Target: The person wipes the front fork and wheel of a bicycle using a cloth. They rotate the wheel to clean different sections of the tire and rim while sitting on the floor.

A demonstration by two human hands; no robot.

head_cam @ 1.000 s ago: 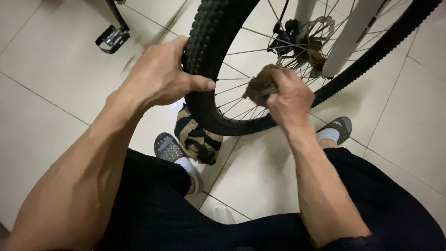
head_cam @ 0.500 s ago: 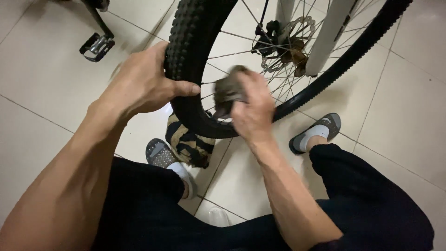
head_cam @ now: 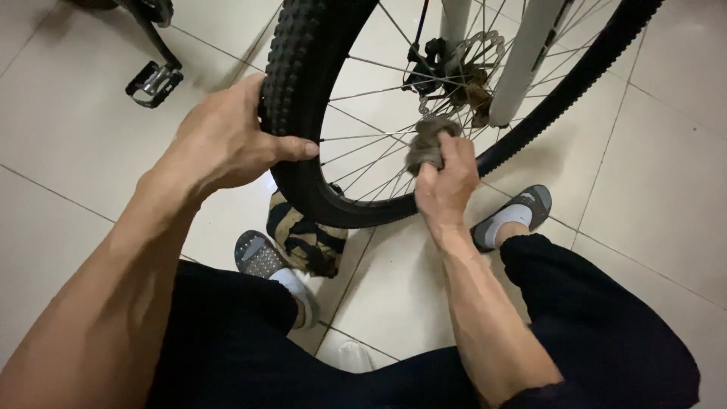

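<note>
Two hands on a bicycle wheel above a tiled floor.

The left hand (head_cam: 227,140) wraps its fingers over the knobby black tyre (head_cam: 291,98), thumb lying along the sidewall. Right of it, the right hand (head_cam: 447,182) is pressed together around a wadded grey rag (head_cam: 425,142) held against the spokes (head_cam: 363,136), just below the hub (head_cam: 454,76).

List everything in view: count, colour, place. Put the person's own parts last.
Knobby rubber bicycle tyre: one, black, centre, upright.
Thin metal spokes: many, silver, inside the wheel.
Metal brake disc: one, silver, at the hub.
Bicycle fork legs: two, white, top centre.
Metal pedal: one, black and silver, top left.
Patterned cloth: one, tan and black, on the floor under the tyre.
Tiled floor: white.
Crumpled rag: one, grey-brown, against the spokes.
Slippers: two, grey, on the feet.
Left hand: grips the tyre.
Right hand: holds the rag.
</note>
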